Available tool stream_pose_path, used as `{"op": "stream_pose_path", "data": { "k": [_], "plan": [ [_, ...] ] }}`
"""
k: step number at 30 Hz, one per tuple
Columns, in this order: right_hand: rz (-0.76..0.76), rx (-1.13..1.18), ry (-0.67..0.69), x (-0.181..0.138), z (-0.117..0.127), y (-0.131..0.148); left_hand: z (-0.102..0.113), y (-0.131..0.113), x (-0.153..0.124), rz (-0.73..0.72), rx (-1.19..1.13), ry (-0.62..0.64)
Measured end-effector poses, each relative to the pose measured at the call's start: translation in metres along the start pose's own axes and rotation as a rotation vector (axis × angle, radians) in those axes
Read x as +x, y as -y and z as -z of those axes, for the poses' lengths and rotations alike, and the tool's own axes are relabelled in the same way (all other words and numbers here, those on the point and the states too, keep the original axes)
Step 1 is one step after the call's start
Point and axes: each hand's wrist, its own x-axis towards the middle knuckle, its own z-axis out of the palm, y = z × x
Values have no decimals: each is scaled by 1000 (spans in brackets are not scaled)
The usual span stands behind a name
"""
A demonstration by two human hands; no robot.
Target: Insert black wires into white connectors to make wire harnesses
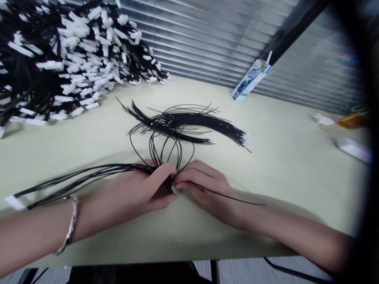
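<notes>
Thin black cables (118, 167), joined at a white plug (17, 202) and looped upward, are gripped by the left hand (139, 187) over the tabletop (284, 157); one wire (231, 196) is pinched by the right hand (207, 189). Beyond, loose wires (195, 120), a pile (85, 67) and a carton (250, 81) are seen.

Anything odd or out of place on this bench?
Mainly the drink carton at the back, by the blinds: a straw pokes out, and a drink looks odd on a wire-work surface. Also, a few strands stray from the loose wire pile. No spill or damage visible.
</notes>
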Motion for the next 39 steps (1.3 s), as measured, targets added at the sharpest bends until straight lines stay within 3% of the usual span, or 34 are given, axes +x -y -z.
{"op": "stream_pose_path", "data": {
  "k": [11,16,20,27,34,39],
  "plan": [
    [-130,-56,44,-3,-1,6,1,-3,0,10,-6,-29],
    [29,-85,87,-5,0,4,0,-3,2,14,-5,-24],
    [68,-97,90,-5,1,4,-1,-1,0,9,2,-17],
    [-222,-39,90,-1,1,12,1,-2,0,18,-18,-2],
    [-139,-37,130,2,3,14,-1,-1,-1,2,-7,-21],
    [-176,9,129,3,2,13,0,-2,-1,2,-7,-39]
  ]
}}
